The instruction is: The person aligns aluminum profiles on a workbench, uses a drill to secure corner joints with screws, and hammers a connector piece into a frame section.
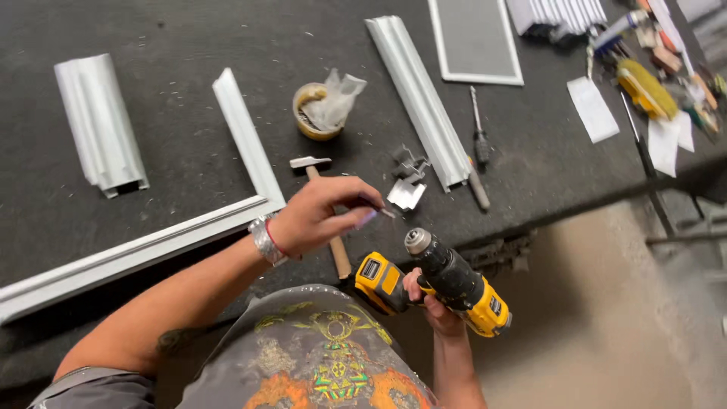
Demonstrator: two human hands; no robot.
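1. Nearest the camera: a yellow-and-black cordless drill [447,282] is gripped in the right hand [433,301], fingers closed round the handle, chuck pointing up and towards the bench. The chuck appears empty; no bit is seen in it.
2. Just above: a small thin piece, probably a drill bit or screw [385,213], is pinched between thumb and fingertips of the left hand [322,216]. It is held just above and left of the chuck, not touching it.
3. Step judged: fitting the small piece to the chuck. The next move would call for lining its end up with the chuck mouth, the drill being kept steady.
4. Under the left hand: a hammer [326,208] lies on the dark bench [182,45], handle partly hidden.
5. Left: a white mitred frame corner [250,163].
6. Middle: small metal brackets [407,182], a screwdriver [478,136], a tape roll [314,113].
7. Far: a white profile length [420,95], a screened frame [475,42].
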